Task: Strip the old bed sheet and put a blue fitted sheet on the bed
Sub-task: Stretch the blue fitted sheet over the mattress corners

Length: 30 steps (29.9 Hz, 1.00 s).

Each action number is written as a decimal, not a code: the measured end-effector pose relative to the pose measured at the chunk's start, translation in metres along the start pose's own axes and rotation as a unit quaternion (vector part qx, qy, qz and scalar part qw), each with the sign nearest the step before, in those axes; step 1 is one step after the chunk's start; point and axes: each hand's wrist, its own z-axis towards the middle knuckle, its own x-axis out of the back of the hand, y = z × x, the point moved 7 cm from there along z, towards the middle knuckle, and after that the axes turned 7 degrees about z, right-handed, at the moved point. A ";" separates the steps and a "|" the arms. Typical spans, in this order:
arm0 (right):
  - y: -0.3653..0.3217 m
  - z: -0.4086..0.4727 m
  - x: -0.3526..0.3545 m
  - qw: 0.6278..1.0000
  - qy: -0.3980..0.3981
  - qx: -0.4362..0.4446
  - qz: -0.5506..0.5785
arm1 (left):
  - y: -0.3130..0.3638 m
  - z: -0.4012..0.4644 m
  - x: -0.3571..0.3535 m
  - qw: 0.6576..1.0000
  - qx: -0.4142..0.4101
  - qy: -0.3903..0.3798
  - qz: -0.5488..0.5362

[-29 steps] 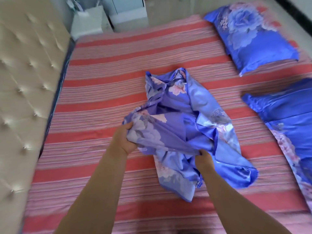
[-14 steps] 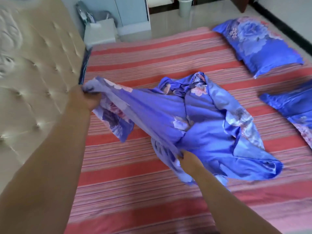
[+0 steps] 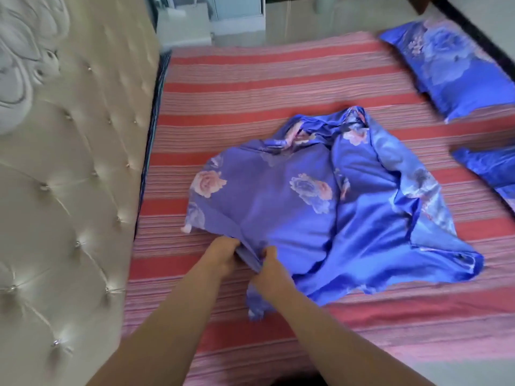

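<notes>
You are unfolding the sheet (image 3: pixel 306 213), bunched mid-bed (image 3: pixel 250 79). Your left hand (image 3: pixel 220 256) and right hand (image 3: pixel 269 267) both pinch its near edge. Next, I judge, find a corner and spread it.

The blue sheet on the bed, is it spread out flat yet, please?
No: the blue sheet lies bunched mid-bed, with the striped cover bare around it. The left hand and right hand grip one edge.
</notes>
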 end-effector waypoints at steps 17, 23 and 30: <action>-0.042 -0.010 -0.069 0.983 -0.009 0.170 -0.062 | 0.124 -0.055 0.083 0.994 -0.108 -0.019 -0.013; -0.059 0.026 -0.044 0.975 0.094 -0.035 0.198 | 0.119 -0.070 0.055 0.990 -0.094 -0.101 -0.025; 0.009 0.027 0.039 0.976 0.189 -0.075 0.080 | 0.223 -0.073 0.124 0.940 -0.238 -0.050 -0.238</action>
